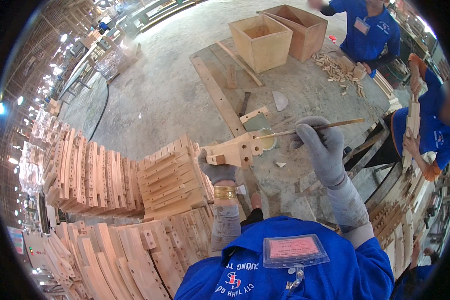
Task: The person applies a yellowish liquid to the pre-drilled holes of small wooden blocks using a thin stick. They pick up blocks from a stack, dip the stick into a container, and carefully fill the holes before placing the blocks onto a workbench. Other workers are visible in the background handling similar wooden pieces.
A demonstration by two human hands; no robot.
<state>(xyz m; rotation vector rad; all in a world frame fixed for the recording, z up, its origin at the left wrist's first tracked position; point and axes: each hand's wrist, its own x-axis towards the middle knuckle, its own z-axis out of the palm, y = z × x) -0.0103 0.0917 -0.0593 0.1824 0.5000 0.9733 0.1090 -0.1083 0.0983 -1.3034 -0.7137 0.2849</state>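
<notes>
Stacks of pale curved wooden parts crowded the workshop floor. Both gloved hands were closed: left gripped a drilled pale wooden block (raised above the desk), right pinched a thin wooden stick touching it.

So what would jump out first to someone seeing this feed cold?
At centre, the grey-gloved left hand holds up a pale wooden block with round drilled holes, while the grey-gloved right hand points a thin wooden stick at it. To the left, stacks of curved drilled wooden slats fill the floor. Two open square wooden boxes sit on the worktable beyond.
</notes>
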